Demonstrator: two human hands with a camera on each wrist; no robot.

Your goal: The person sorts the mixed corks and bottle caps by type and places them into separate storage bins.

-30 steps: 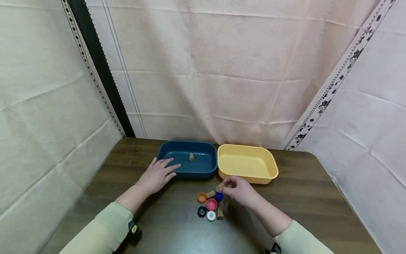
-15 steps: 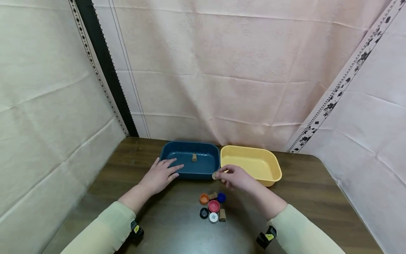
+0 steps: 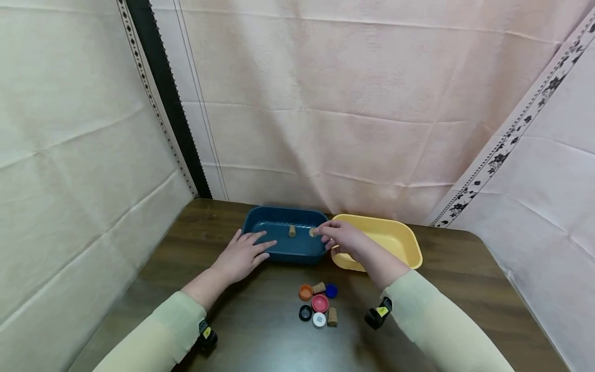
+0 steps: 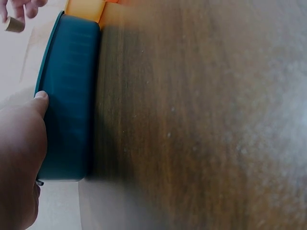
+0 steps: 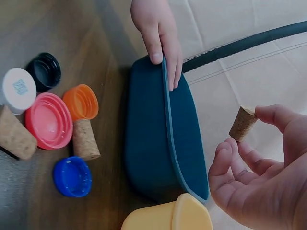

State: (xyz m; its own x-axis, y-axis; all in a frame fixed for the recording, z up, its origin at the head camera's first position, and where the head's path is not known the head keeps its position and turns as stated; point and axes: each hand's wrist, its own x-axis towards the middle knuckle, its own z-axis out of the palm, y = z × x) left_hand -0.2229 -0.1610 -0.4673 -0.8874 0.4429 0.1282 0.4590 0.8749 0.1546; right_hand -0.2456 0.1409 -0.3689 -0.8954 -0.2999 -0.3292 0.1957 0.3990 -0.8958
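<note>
My right hand [image 3: 329, 235] pinches a cork [image 3: 313, 232] between thumb and fingertips and holds it above the right end of the blue tray [image 3: 283, 255]. The right wrist view shows that cork [image 5: 242, 123] clear of the blue tray [image 5: 158, 139]. Another cork [image 3: 292, 231] stands upright inside the tray. My left hand [image 3: 244, 253] rests with straight fingers on the tray's near left rim. In the left wrist view the left hand [image 4: 19, 143] lies against the tray's wall [image 4: 67, 96].
A yellow tray [image 3: 400, 243] with nothing visible inside stands right of the blue one. Near the table's front lie an orange cap [image 3: 305, 292], a pink cap [image 3: 319, 303], a blue cap [image 3: 331, 291], a black cap [image 3: 305, 312], a white cap [image 3: 318, 320] and two corks [image 3: 332, 316]. Cloth walls surround the table.
My right hand lifted a cork from the pile and carried it away and to the left, to above the blue tray. The left hand stayed on the tray's rim.
</note>
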